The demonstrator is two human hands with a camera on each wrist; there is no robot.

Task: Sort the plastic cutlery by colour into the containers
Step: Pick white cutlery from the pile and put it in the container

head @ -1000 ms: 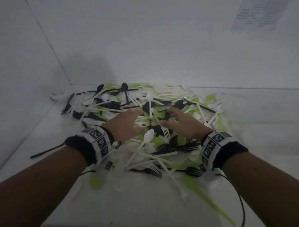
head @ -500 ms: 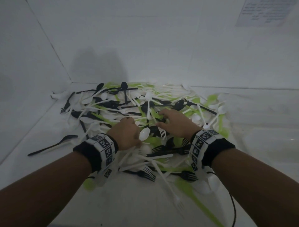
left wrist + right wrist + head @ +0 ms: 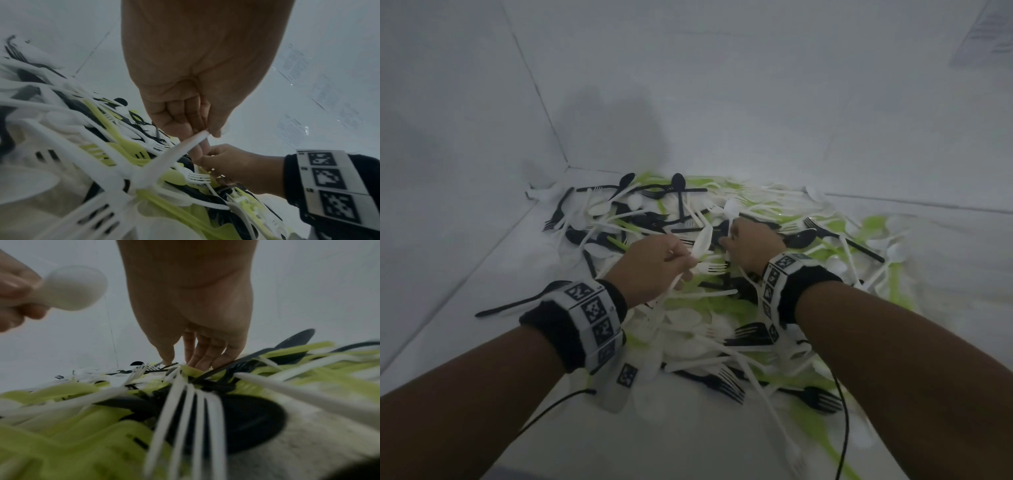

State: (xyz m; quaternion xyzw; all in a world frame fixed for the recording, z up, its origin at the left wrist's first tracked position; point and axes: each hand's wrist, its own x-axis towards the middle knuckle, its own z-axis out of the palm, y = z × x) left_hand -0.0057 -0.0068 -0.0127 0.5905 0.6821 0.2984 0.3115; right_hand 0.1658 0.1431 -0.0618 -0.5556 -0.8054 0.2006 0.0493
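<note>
A white spoon (image 3: 700, 244) was gripped by the left hand (image 3: 654, 265), bowl pointing up and away. The right hand (image 3: 751, 245) was reached into the cutlery pile (image 3: 722, 308); what its fingers held could not be told.

We observe plain white walls (image 3: 722, 85) meeting at a vertical corner seam (image 3: 534, 85) above a flat white surface (image 3: 465, 274); printed paper sheets (image 3: 986, 37) hang upper right. Lighting is dim.
</note>
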